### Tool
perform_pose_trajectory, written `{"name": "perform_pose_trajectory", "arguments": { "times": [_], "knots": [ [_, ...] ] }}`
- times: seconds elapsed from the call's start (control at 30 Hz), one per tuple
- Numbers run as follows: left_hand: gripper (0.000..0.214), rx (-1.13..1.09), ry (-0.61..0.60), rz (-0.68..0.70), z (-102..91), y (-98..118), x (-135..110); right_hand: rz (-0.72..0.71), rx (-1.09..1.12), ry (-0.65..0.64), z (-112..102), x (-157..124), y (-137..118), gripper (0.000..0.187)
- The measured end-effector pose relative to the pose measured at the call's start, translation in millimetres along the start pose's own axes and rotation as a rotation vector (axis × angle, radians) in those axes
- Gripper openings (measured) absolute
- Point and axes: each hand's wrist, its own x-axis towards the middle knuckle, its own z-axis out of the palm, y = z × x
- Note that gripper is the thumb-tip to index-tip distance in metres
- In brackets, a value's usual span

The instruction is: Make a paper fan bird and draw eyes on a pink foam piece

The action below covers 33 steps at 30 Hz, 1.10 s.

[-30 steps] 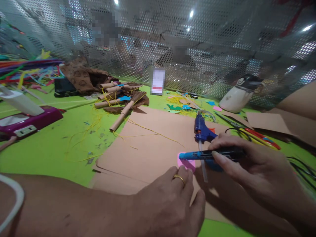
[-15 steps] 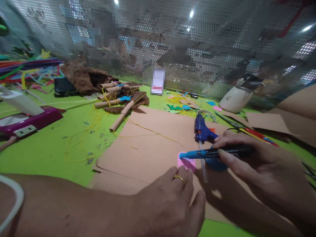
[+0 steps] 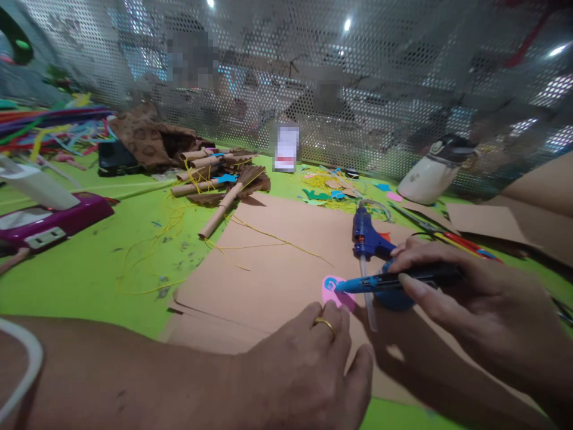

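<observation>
My right hand grips a marker pen with a black barrel and a long blue front end. Its tip touches a small pink paper piece, which bears blue curled marks. My left hand, a gold ring on one finger, lies flat with its fingertips at the near edge of the pink piece. Both rest on a large sheet of brown card. Just beyond the pen lies a blue glue gun with a clear glue stick. Partly behind the pen is a round blue thing.
Rolled brown paper brooms with yellow string lie at the back left. A purple power strip with a white plug stands left. Scissors and a white bottle are at the right. A perforated metal screen closes off the back.
The pen tip has moved a little to the right over the pink piece, uncovering a curled blue mark. My left hand stays where it was.
</observation>
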Motion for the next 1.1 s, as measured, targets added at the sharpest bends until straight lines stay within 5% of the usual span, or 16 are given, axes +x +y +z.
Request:
{"name": "perform_pose_trajectory", "arguments": {
  "times": [0.13, 0.7, 1.1],
  "knots": [
    [0.031, 0.005, 0.018, -0.001, -0.3, 1.4, 1.0, 0.055, -0.037, 0.069, -0.2, -1.6, 1.9, 0.010],
    [0.031, 0.009, 0.024, -0.007, 0.4, 1.9, 1.0, -0.060, -0.053, -0.041, -0.4, 0.3, -0.6, 0.010],
    [0.032, 0.000, 0.024, -0.009, 0.1, 2.0, 0.8, -0.006, -0.007, 0.038, 0.8, -0.7, 5.6, 0.009]
  ]
}}
